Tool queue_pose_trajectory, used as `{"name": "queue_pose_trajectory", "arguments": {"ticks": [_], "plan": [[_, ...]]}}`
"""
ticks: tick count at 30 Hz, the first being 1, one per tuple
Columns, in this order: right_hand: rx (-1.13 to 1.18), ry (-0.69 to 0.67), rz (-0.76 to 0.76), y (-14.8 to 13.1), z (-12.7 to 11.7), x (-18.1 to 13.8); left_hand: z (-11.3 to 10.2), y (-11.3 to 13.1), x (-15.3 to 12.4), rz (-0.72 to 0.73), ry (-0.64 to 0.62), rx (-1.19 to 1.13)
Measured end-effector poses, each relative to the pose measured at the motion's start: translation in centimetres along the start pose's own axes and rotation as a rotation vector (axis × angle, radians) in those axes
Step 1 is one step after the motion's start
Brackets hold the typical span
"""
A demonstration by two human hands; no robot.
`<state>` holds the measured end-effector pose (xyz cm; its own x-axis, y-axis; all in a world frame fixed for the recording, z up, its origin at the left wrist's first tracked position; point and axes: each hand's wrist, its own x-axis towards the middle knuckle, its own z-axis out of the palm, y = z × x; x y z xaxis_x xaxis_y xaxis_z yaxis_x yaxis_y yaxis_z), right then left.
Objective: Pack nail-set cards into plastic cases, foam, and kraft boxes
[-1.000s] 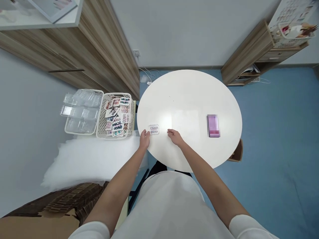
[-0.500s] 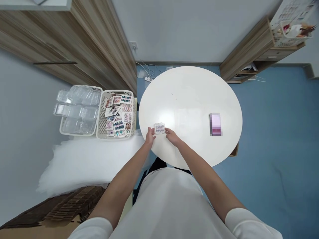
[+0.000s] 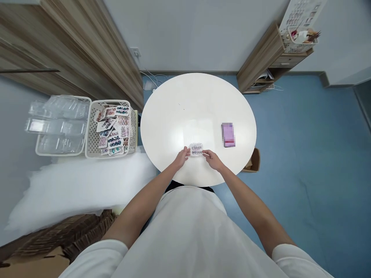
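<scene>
Between my two hands, over the near part of the white oval table (image 3: pixel 199 92), is a small clear plastic box (image 3: pixel 196 149). Two rows of press-on nails show inside it. My left hand (image 3: pixel 182 156) grips the box's left end between thumb and fingers. At its right end, my right hand (image 3: pixel 211 157) pinches the edge with the fingertips. Whether the box rests on the tabletop or is slightly raised, I cannot tell. To the right on the table lies a purple pack (image 3: pixel 228 135), its surface blurred out.
On the left, a white basket (image 3: pixel 92 133) holds many cards of press-on nails. Beside it another basket (image 3: pixel 62 154) carries stacked clear plastic boxes (image 3: pixel 59 123). White foam sheets (image 3: pixel 87 185) lie nearer me, above brown cardboard (image 3: pixel 75 231). A carton (image 3: pixel 255 160) stands on the floor right of the table.
My view has shifted right. Both hands have moved rightward along the table with the clear box, closer to the purple pack, keeping hold at its two ends.
</scene>
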<state>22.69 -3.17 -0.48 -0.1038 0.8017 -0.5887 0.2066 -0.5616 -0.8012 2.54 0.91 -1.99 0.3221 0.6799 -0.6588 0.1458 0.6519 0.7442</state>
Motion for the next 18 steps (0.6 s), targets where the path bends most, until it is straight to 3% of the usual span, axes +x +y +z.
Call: {"name": "queue_pose_trajectory", "arguments": {"ticks": [9,14,18], "plan": [[-0.057,-0.163,0.045,5.1,-3.0,-1.5,5.9,-3.1,-1.1,-0.043,0.163,0.102],[-0.115,-0.217,0.049,6.6,-3.5,-1.2,7.6,-3.9,-1.5,-0.063,0.263,0.074],[-0.198,-0.235,-0.009,7.2,-3.6,-1.2,8.0,-4.4,-1.6,-0.035,0.233,0.132]]}}
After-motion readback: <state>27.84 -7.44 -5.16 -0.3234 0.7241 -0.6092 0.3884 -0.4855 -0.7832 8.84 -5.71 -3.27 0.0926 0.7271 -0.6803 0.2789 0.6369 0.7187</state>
